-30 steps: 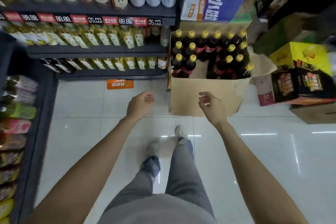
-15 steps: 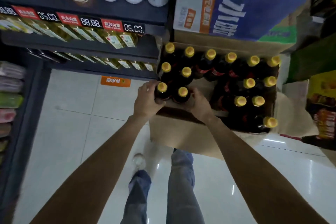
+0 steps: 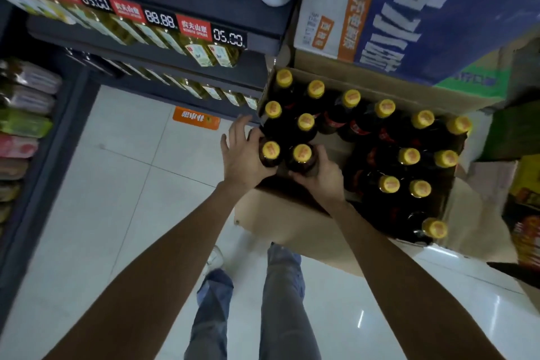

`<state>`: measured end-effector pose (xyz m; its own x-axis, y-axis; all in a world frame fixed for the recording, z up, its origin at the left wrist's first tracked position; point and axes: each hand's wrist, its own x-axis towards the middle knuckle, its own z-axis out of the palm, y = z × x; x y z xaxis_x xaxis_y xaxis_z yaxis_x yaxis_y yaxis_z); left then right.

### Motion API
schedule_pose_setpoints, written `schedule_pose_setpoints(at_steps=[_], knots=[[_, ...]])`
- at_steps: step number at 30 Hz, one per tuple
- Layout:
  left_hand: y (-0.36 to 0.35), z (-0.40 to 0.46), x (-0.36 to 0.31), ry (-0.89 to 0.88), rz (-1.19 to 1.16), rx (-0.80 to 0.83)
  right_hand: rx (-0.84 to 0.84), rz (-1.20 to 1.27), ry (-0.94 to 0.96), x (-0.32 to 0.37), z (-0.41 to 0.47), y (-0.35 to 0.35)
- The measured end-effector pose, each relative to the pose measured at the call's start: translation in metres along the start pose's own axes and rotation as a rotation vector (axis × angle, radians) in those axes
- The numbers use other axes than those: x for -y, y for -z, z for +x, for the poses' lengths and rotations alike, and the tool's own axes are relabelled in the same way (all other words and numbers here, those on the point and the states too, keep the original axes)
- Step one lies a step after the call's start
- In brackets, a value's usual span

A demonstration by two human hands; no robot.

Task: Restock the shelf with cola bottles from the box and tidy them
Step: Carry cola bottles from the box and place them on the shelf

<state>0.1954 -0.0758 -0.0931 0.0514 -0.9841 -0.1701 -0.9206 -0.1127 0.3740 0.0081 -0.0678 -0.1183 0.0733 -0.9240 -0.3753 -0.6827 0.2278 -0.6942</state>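
Two bare hands reach down into an open cardboard box [image 3: 292,231] of cola bottles, seen from a camera on the person's head looking down. The left hand [image 3: 242,155] presses against the outer side of the front-left bottle [image 3: 270,153], thumb curled against it and fingers spread loosely past the box's left corner; whether this grip has fully closed on the bottle cannot be told. The right hand [image 3: 324,177] is wrapped around the shoulder of the neighbouring bottle [image 3: 302,156] from the near side, its grip closed on the dark body just below the yellow cap. Both bottles stand upright in the front-left corner of the box, touching each other. Other dark bottles with yellow caps and red labels stand upright around the box, with a bare patch of cardboard floor [image 3: 333,143] showing just right of the held pair. The box sits on a pale tiled floor [image 3: 102,199]. Beside its left edge runs a dark shelf [image 3: 204,9] carrying pale and yellow-green drinks and a strip of red and black price tags [image 3: 163,19]. A large blue and white carton [image 3: 409,9] stands behind the box. Below, the person's grey trouser legs [image 3: 280,301] and one light shoe [image 3: 214,259] are visible.
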Motion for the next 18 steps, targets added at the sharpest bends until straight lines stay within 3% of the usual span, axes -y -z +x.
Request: schedule_pose_setpoints(at_steps=[3, 8, 13, 18], knots=[[0.03, -0.017, -0.012, -0.005, -0.14, -0.117, -0.108, 0.128, 0.019, 0.025, -0.024, 0.028], [0.116, -0.072, -0.026, 0.121, -0.744, -0.152, -0.17, 0.279, 0.124, 0.098, -0.073, 0.085], [0.195, -0.139, -0.011, 0.187, -0.916, -0.339, 0.007, 0.325, 0.258, 0.181, -0.115, 0.092], [0.255, -0.227, 0.036, 0.293, -0.995, -0.609, 0.296, 0.355, 0.294, 0.257, -0.158, 0.036]])
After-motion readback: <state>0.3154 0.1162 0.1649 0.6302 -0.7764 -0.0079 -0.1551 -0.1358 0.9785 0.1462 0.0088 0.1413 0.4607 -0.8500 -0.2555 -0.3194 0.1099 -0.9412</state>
